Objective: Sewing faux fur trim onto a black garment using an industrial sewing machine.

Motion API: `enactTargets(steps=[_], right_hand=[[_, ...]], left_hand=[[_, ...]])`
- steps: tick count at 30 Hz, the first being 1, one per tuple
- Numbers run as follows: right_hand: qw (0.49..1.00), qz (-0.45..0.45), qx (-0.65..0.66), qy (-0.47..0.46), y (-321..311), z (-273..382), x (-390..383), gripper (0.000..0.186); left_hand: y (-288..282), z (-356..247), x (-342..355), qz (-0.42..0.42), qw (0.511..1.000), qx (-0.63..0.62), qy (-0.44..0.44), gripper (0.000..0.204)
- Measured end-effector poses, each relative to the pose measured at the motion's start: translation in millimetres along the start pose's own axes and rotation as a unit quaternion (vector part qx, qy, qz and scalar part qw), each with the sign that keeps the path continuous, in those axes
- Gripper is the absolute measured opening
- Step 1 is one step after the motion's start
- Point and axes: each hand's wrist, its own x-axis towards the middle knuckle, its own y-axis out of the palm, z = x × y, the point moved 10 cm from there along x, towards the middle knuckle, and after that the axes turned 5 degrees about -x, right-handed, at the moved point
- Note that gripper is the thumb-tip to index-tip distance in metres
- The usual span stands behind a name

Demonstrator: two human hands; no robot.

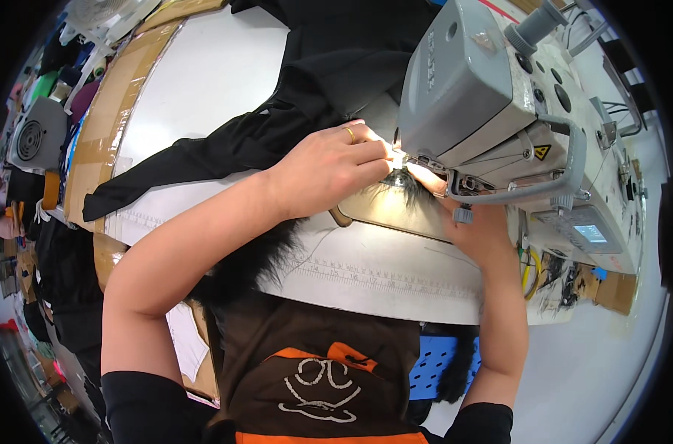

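Observation:
A grey and white sewing machine [459,81] stands at the right, its lamp lighting the presser foot [399,159]. Just left of the foot, my left hand [333,166], with a ring on one finger, is closed with its fingertips on the edge of a black garment [344,63]. My right hand [477,226] reaches in from the other side of the foot, partly covered by the machine's guard. Its fingers are bent toward the foot, against black fur trim [407,185] lying under the light. More black fur [259,255] hangs over the table's front edge below my left forearm.
The white sewing table [396,266] has a printed ruler along its front. A garment sleeve [166,166] stretches left across it toward a taped cardboard border [103,126]. A small screen [590,233] sits on the machine's right side. A blue perforated panel [429,362] lies below the table.

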Motion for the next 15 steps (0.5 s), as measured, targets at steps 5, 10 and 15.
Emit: enactTargets(steps=[5, 10, 15], right_hand=[[0.995, 0.015, 0.064, -0.07, -3, 37, 10, 0.04], [0.994, 0.028, 0.093, -0.056, 1, 36, 12, 0.034], [0.993, -0.012, 0.104, -0.051, -6, 40, 14, 0.028]], left_hand=[[4, -5, -1, 0.041, 0.999, 0.014, 0.012, 0.016], [6, -6, -3, 0.063, 0.998, 0.014, 0.006, 0.015], [9, -10, -6, 0.087, 0.996, 0.02, -0.005, 0.013]])
